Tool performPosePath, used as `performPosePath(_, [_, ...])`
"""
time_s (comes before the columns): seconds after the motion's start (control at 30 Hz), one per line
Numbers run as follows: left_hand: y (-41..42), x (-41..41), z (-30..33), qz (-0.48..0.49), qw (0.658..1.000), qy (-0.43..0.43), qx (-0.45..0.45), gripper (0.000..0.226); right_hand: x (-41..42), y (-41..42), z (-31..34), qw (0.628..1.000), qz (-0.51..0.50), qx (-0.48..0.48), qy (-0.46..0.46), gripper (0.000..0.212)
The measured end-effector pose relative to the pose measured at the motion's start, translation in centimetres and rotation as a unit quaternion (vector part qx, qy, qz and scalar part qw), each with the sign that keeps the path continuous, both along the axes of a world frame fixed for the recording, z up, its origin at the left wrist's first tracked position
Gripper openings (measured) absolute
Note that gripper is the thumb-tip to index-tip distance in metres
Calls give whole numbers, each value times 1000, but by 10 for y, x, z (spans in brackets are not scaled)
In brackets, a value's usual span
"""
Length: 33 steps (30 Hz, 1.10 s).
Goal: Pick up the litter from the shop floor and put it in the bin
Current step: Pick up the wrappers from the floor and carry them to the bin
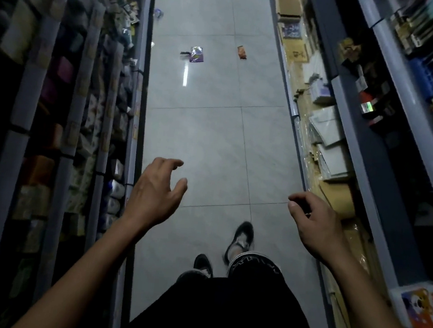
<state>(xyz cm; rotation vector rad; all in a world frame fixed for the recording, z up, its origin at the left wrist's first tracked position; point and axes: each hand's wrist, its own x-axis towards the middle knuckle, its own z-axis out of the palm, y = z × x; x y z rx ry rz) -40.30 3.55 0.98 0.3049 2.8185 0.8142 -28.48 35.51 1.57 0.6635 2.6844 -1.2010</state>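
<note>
Left hand: the left hand (155, 193) hung above the tiled floor (207, 141), fingers loosely curled, holding nothing.
Right hand: the right hand (316, 222) hovered beside the right shelving (346, 140), fingers loosely curled, empty.
Feet: dark shoes (240, 240) stood on the floor below the hands.
Litter: a purple wrapper (197, 54) and an orange wrapper (242, 52) lay on the floor, well beyond the hands.
Left shelving: the left shelving (79, 112) was stocked and blurred.

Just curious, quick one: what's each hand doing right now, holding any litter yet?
Left hand: open, fingers loosely curled, holding nothing.
Right hand: open, fingers loosely curled, nothing visible in it.
</note>
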Motion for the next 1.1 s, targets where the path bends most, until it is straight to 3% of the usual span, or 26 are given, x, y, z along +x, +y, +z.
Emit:
performPosePath(0.27, [72,-127,-7,-17,1000,1,-5,41,-107,60,-10,999,-40,-19,5,18])
performPosePath(0.5, [111,-201,-3,35,999,-10,-9,41,-238,96,-10,999,41,-20,3,18])
performPosePath(0.83, [92,-308,-2,151,988,-31,-8,44,-448,86,2,987,156,-17,26,20])
performPosePath(1.1, [60,-457,-7,169,985,-31,10,42,-595,57,7,989,145,-21,20,18])
